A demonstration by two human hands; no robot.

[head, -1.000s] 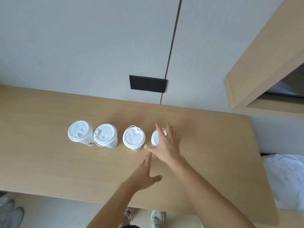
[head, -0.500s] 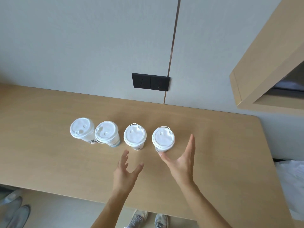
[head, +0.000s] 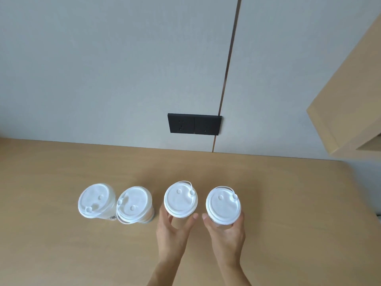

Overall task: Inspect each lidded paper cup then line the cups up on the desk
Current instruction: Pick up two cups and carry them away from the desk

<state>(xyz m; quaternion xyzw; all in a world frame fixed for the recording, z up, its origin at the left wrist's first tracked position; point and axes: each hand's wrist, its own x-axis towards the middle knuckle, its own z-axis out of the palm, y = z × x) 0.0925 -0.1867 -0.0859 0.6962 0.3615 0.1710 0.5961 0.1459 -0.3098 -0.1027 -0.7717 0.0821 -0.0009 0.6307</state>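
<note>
white lids top four paper cups that stand in a row on the light wood tabletop (head: 61, 244). from the left, the first cup (head: 95, 200) and the second cup (head: 133, 204) stand so close that they seem to touch. then comes a gap, then the third cup (head: 180, 199), then another gap, then the fourth cup (head: 223, 203) at the right end of the row. all four have their lids on, and each lid has a small round bump and a little plug on a thin strap. the left hand (head: 171, 234) is wrapped round the third cup, just under its lid: the fingers curl round the cup's left side and the thumb lies on its right side. the right hand (head: 226, 236) holds the fourth cup the same way, with the thumb on the cup's left side and the fingers round its right side. both hands are about half open, just as wide as the cups they hold. the two thumbs point up in the gap between these two cups, near each other but apart. the hands hide the bottoms of both cups, so i cannot tell if they sit on the tabletop. behind is a grey wall with a black socket plate (head: 194, 123), and a light wood shelf (head: 350, 100) sticks out at the top right.
</note>
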